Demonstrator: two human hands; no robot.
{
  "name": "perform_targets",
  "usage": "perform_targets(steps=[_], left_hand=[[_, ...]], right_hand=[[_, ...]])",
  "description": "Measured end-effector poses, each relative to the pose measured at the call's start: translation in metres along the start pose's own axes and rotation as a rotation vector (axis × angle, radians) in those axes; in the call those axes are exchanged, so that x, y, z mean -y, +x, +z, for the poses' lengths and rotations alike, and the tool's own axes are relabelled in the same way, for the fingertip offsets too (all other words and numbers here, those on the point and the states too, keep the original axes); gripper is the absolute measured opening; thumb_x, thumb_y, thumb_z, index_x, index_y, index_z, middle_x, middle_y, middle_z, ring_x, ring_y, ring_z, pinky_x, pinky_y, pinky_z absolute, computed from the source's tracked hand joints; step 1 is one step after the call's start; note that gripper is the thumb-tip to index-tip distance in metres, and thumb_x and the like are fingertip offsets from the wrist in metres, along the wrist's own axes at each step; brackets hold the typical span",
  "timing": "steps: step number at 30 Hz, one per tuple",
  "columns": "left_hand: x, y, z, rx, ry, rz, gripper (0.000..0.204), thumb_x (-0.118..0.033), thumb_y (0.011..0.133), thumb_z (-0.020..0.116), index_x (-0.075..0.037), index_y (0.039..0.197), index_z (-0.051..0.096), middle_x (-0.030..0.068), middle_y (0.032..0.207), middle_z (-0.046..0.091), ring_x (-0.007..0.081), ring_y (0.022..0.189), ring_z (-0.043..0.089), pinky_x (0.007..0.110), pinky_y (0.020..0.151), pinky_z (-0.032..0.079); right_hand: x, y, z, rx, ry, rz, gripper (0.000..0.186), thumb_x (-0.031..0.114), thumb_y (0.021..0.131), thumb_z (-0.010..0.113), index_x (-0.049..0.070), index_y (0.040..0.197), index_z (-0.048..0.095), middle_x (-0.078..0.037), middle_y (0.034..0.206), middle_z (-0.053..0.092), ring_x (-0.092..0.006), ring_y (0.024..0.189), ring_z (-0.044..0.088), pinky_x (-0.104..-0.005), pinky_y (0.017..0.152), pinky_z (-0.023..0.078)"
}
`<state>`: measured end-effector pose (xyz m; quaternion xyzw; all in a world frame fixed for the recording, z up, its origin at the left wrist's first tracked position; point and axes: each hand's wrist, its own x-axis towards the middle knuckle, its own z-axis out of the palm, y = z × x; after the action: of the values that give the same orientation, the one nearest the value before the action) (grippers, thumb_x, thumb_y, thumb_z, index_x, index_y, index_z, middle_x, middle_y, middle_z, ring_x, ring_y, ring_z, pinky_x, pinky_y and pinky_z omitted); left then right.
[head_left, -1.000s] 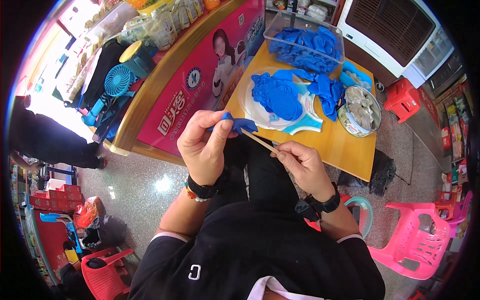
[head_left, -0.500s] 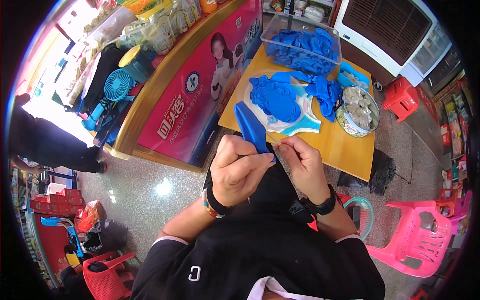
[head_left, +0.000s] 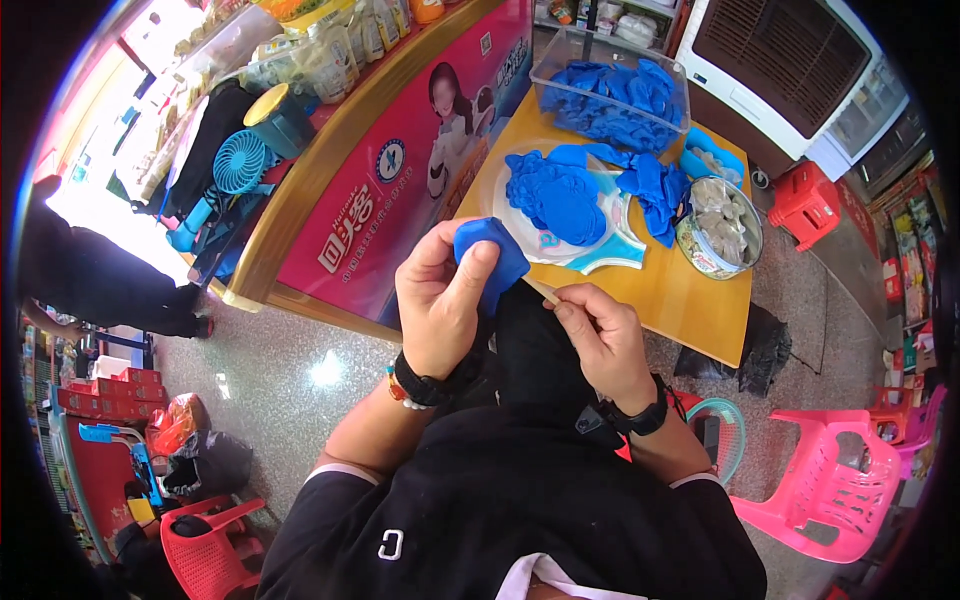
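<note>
My left hand [head_left: 435, 290] pinches a soft blue piece [head_left: 490, 255], with thumb on its front. My right hand [head_left: 600, 340] holds a thin pale wooden stick [head_left: 542, 291] between thumb and fingers; its far end meets the blue piece, where its tip is hidden. Beyond my hands, on the wooden table [head_left: 680, 310], a pile of flat blue pieces [head_left: 555, 200] lies on a white, teal-trimmed mat [head_left: 610, 260], with more crumpled blue pieces [head_left: 650, 195] beside it. A clear bin [head_left: 610, 90] holds many more.
A round tin [head_left: 720, 230] and blue tray [head_left: 710, 158] sit at the table's right. A counter [head_left: 270, 250] with fan [head_left: 240, 162] stands left. A dark-clothed person [head_left: 110, 270] is beyond. Pink chair [head_left: 820, 480] and red stool [head_left: 805, 200] are at right.
The blue piece was small, then stood tall above my lowered left hand; now that hand is higher again with the piece folded over near its thumb. My right hand keeps the stick.
</note>
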<state>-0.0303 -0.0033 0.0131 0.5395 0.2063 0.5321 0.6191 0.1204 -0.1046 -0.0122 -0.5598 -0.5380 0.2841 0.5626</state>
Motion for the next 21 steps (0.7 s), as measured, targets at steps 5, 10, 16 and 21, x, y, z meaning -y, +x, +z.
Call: perform_targets(steps=[5, 10, 16, 21], left_hand=[[0.0, -0.003, 0.004, -0.041, 0.053, -0.021, 0.018, -0.014, 0.091, 0.064, 0.001, 0.101, 0.063, 0.0009, 0.089, 0.064, 0.0057, 0.08, 0.057, 0.021, 0.072, 0.048], [0.011, -0.002, 0.007, -0.123, 0.023, 0.087, 0.022, -0.019, 0.094, 0.059, -0.001, 0.106, 0.062, 0.0023, 0.088, 0.063, 0.0067, 0.073, 0.058, 0.02, 0.067, 0.05], [0.007, 0.0, 0.007, -0.085, -0.01, 0.142, 0.018, -0.016, 0.096, 0.055, 0.0, 0.105, 0.058, 0.0019, 0.089, 0.063, 0.0048, 0.074, 0.057, 0.018, 0.069, 0.047], [0.019, -0.003, 0.003, -0.102, 0.086, 0.177, 0.018, -0.021, 0.101, 0.043, -0.007, 0.09, 0.045, 0.0039, 0.071, 0.056, 0.0112, 0.055, 0.059, 0.021, 0.047, 0.048]], right_hand=[[-0.008, -0.002, 0.004, 0.029, -0.013, -0.018, 0.012, 0.01, 0.092, 0.059, -0.001, 0.096, 0.063, -0.007, 0.075, 0.065, -0.0105, 0.063, 0.058, -0.023, 0.058, 0.044], [-0.014, -0.007, 0.007, -0.017, 0.164, 0.125, 0.013, 0.011, 0.093, 0.058, -0.001, 0.097, 0.062, -0.001, 0.073, 0.06, -0.0048, 0.062, 0.05, -0.02, 0.056, 0.039], [-0.014, -0.003, 0.004, 0.055, 0.201, 0.091, 0.014, 0.012, 0.095, 0.056, -0.001, 0.096, 0.061, 0.001, 0.072, 0.058, -0.0036, 0.061, 0.046, -0.0186, 0.057, 0.038], [-0.018, -0.007, 0.01, 0.021, 0.255, 0.094, 0.015, 0.013, 0.095, 0.055, -0.001, 0.096, 0.061, 0.002, 0.073, 0.057, -0.0029, 0.062, 0.046, -0.0181, 0.057, 0.038]])
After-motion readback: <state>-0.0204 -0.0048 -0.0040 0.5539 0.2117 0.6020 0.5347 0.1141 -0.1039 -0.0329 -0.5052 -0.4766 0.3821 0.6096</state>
